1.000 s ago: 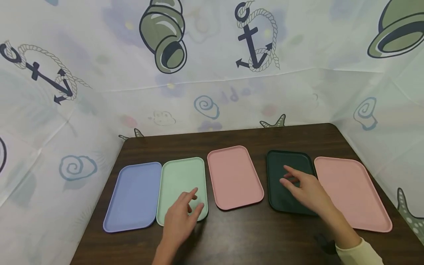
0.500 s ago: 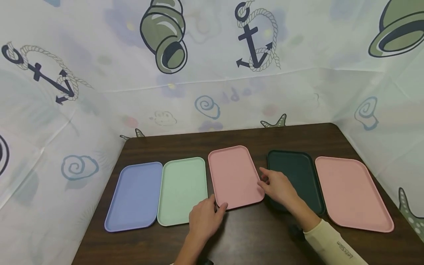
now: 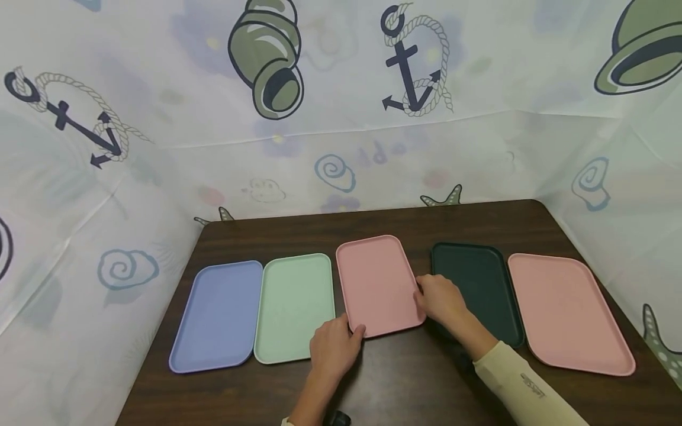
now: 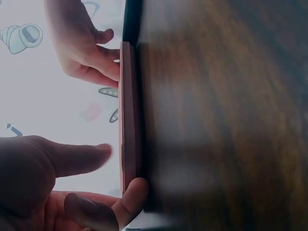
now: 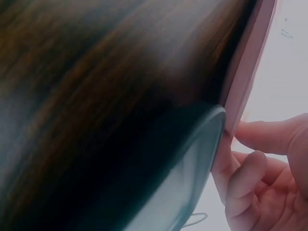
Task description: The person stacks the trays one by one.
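Observation:
In the head view a pink tray [image 3: 379, 287] lies in the middle of the row, slightly turned. My left hand [image 3: 335, 349] is at its near left corner. In the left wrist view the left fingers [image 4: 134, 195] touch the tray's edge, while the thumb [image 4: 89, 159] stays a little apart from its top. At the tray's right side, my right hand [image 3: 444, 302] grips the rim, its thumb [image 5: 269, 135] on top and fingers against the side. Part of the dark green tray [image 3: 476, 284] lies under that hand and forearm.
A green tray [image 3: 295, 307] and a blue tray [image 3: 217, 316] lie side by side on the left. Another pink tray [image 3: 570, 313] sits at the far right of the brown table [image 3: 394, 384]. A patterned cloth [image 3: 341, 154] hangs behind and at both sides.
Both hands have come to the middle pink tray, the left moving right from the green tray, the right moving left from the dark green one. The right thumb and fingers have closed on its rim.

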Demonstrator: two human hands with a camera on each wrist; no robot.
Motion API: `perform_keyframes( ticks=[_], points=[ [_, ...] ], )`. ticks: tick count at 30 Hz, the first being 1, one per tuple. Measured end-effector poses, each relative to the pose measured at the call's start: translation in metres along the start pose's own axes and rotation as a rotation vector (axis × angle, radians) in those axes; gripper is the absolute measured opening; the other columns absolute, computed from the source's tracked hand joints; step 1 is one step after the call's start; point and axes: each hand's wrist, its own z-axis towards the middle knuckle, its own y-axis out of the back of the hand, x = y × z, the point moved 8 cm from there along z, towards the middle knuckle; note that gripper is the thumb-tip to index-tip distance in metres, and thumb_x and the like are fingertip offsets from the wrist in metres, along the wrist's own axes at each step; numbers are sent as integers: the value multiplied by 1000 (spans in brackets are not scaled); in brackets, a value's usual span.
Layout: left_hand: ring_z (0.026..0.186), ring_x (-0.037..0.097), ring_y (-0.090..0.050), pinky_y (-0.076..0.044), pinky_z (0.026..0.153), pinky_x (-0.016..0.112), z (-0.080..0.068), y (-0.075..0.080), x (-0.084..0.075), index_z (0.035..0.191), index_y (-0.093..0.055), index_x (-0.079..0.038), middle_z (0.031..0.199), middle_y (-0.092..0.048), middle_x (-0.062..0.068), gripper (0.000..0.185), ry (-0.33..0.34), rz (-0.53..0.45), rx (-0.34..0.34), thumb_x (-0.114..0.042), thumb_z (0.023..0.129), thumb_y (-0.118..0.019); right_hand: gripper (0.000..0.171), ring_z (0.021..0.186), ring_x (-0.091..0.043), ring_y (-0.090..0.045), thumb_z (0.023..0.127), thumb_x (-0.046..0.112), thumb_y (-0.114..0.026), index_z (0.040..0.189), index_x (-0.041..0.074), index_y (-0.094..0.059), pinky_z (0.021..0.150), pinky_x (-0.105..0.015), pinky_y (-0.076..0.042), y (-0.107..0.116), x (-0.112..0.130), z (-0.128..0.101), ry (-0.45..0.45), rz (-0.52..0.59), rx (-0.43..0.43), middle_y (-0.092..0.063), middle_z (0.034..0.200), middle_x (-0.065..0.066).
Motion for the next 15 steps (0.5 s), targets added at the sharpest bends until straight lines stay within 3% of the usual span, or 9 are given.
perform_keyframes(
  ticks=[7,11,15],
  points=[
    [56,21,-57,-40,45,36,1,-5,1,81,-66,-10,64,-60,2,22,-4,2,5,-27,80,-80,14,52,-16,-48,90,9,-60,79,10,-69,46,-33,-38,-2,1,3,23,27,-11,-53,57,1],
    [51,14,-48,-36,45,33,0,-7,6,75,-61,-15,57,-50,-7,21,18,-67,8,-24,80,-80,12,50,-15,-46,89,8,-61,89,9,-72,44,-31,-35,-2,-1,-1,13,63,-8,-50,55,2],
    [50,11,-45,-36,45,32,-2,-7,11,74,-59,-16,56,-47,-11,22,46,-122,22,-22,80,-80,24,50,-15,-47,88,8,-60,107,5,-72,44,-30,-35,0,-4,-8,-27,114,20,-52,56,3]
  ],
)
